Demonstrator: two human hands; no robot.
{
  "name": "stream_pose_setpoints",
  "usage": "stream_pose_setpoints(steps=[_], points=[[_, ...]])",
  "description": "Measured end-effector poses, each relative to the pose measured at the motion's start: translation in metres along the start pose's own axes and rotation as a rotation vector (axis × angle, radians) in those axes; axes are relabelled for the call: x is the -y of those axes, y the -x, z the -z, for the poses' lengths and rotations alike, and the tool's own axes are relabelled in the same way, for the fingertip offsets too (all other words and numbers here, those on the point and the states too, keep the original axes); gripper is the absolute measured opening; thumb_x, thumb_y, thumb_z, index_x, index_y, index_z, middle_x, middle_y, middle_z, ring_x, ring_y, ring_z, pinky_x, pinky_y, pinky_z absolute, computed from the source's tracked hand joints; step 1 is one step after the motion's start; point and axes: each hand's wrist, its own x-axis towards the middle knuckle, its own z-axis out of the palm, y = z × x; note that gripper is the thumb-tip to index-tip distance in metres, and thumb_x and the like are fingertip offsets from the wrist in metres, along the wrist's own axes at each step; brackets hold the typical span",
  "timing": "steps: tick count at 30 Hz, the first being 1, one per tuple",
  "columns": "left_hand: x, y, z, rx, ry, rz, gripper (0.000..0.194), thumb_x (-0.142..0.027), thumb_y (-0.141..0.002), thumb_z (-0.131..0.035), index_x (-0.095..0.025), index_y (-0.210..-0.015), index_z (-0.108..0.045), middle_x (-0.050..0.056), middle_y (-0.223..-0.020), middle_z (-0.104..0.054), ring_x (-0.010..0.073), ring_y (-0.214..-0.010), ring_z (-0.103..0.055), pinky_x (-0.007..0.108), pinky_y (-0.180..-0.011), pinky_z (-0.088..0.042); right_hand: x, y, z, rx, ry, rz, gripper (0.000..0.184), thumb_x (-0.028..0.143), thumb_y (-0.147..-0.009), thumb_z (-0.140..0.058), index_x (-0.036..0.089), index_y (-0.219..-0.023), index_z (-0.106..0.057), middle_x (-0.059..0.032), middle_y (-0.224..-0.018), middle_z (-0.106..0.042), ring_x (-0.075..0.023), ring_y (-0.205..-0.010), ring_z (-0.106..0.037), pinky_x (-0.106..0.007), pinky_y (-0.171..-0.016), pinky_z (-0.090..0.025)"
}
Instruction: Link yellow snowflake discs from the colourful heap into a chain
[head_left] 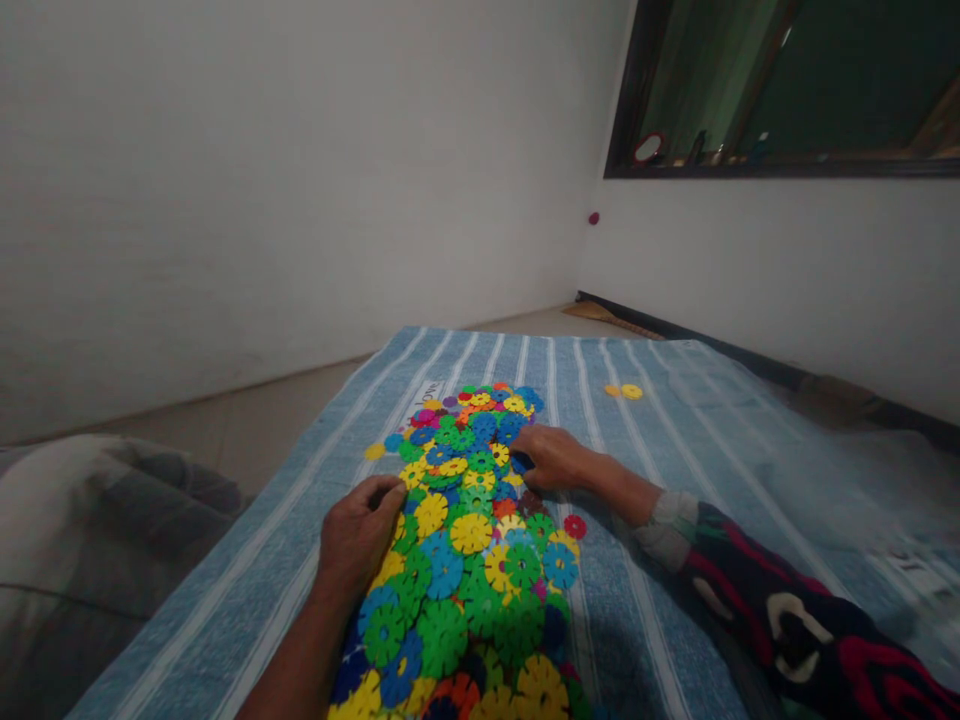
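Note:
A long pile of plastic snowflake discs [472, 534] in green, yellow, blue, orange and red runs down the middle of a blue, white-striped cloth [637, 440]. My left hand [362, 530] rests at the pile's left edge, its fingers curled and pressed together by the yellow discs; whatever they hold is hidden. On the far right side of the heap, my right hand [559, 462] bends its fingers around a blue snowflake disc [519, 464], partly covered by the fingertips. A red disc [575, 527] lies nearer me, to the right.
Two yellow-orange discs [631, 392] lie apart at the far right of the cloth. Clear plastic sheeting [847, 500] covers its right side. A pale covered bundle [97, 540] stands at left. White walls [300, 180] rise behind, with a dark-framed window [810, 90].

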Motion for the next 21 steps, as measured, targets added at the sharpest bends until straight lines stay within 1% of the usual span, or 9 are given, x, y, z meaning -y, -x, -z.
stream_pose_setpoints(steps=[4,7,10,12,14,16,19,21], points=[[-0.001,0.001,0.0,0.002,0.012,0.011,0.036,-0.052,-0.066,-0.054,-0.023,-0.077,-0.071,0.0,-0.078,-0.074,0.0218,-0.076,-0.067,0.028,-0.072,-0.05,-0.001,-0.001,-0.002,-0.016,-0.021,-0.001,0.024,0.02,-0.075,-0.061,0.017,-0.098,-0.067,-0.0085,-0.103,-0.065,-0.0208,-0.092,-0.057,-0.027,-0.073,-0.039],[-0.001,0.001,0.001,0.003,0.008,0.021,0.037,-0.052,-0.066,-0.053,-0.022,-0.078,-0.072,0.001,-0.079,-0.074,0.0222,-0.077,-0.067,0.029,-0.073,-0.049,-0.006,-0.001,-0.001,-0.018,-0.072,0.014,0.025,0.027,-0.076,-0.065,0.019,-0.1,-0.068,-0.0072,-0.103,-0.066,-0.0198,-0.091,-0.057,-0.026,-0.072,-0.036],[-0.001,0.001,0.001,0.006,0.006,0.023,0.037,-0.052,-0.065,-0.054,-0.022,-0.078,-0.072,0.0,-0.079,-0.074,0.022,-0.076,-0.067,0.029,-0.074,-0.05,-0.012,-0.001,0.002,-0.046,-0.144,0.011,0.025,0.037,-0.078,-0.068,0.02,-0.096,-0.069,-0.0038,-0.094,-0.067,-0.0176,-0.085,-0.057,-0.025,-0.068,-0.033],[-0.001,0.001,0.001,0.008,0.009,0.022,0.037,-0.053,-0.065,-0.054,-0.023,-0.078,-0.072,0.0,-0.079,-0.074,0.0218,-0.075,-0.067,0.029,-0.074,-0.05,-0.017,-0.003,0.006,-0.078,-0.175,-0.014,0.024,0.041,-0.081,-0.066,0.019,-0.092,-0.069,-0.0022,-0.087,-0.067,-0.0157,-0.078,-0.057,-0.024,-0.066,-0.032],[-0.002,0.002,0.001,0.008,0.008,0.023,0.037,-0.052,-0.065,-0.054,-0.023,-0.078,-0.072,0.0,-0.078,-0.074,0.0216,-0.075,-0.067,0.029,-0.073,-0.05,-0.023,-0.006,0.009,-0.111,-0.181,-0.053,0.022,0.038,-0.084,-0.063,0.018,-0.091,-0.069,-0.0025,-0.086,-0.068,-0.015,-0.077,-0.057,-0.024,-0.066,-0.032],[-0.003,0.002,0.001,0.004,0.01,0.025,0.036,-0.051,-0.065,-0.054,-0.023,-0.077,-0.071,0.0,-0.078,-0.074,0.0215,-0.075,-0.066,0.029,-0.073,-0.05,-0.03,-0.012,0.012,-0.128,-0.175,-0.099,0.022,0.033,-0.085,-0.061,0.017,-0.097,-0.071,-0.0042,-0.092,-0.07,-0.016,-0.081,-0.06,-0.024,-0.068,-0.035],[-0.003,0.002,0.001,0.0,0.017,0.027,0.036,-0.051,-0.064,-0.054,-0.023,-0.076,-0.071,0.0,-0.078,-0.074,0.022,-0.076,-0.067,0.029,-0.074,-0.05,-0.042,-0.024,0.012,-0.134,-0.132,-0.187,0.031,0.027,-0.085,-0.059,0.017,-0.113,-0.069,-0.0068,-0.103,-0.072,-0.019,-0.091,-0.063,-0.024,-0.074,-0.039],[-0.002,0.001,0.001,0.0,0.02,0.024,0.036,-0.052,-0.064,-0.054,-0.023,-0.076,-0.071,0.0,-0.078,-0.074,0.0223,-0.076,-0.067,0.03,-0.075,-0.05,-0.05,-0.034,0.011,-0.149,-0.082,-0.241,0.036,0.023,-0.084,-0.057,0.017,-0.119,-0.067,-0.008,-0.108,-0.071,-0.0205,-0.098,-0.063,-0.025,-0.078,-0.04]])
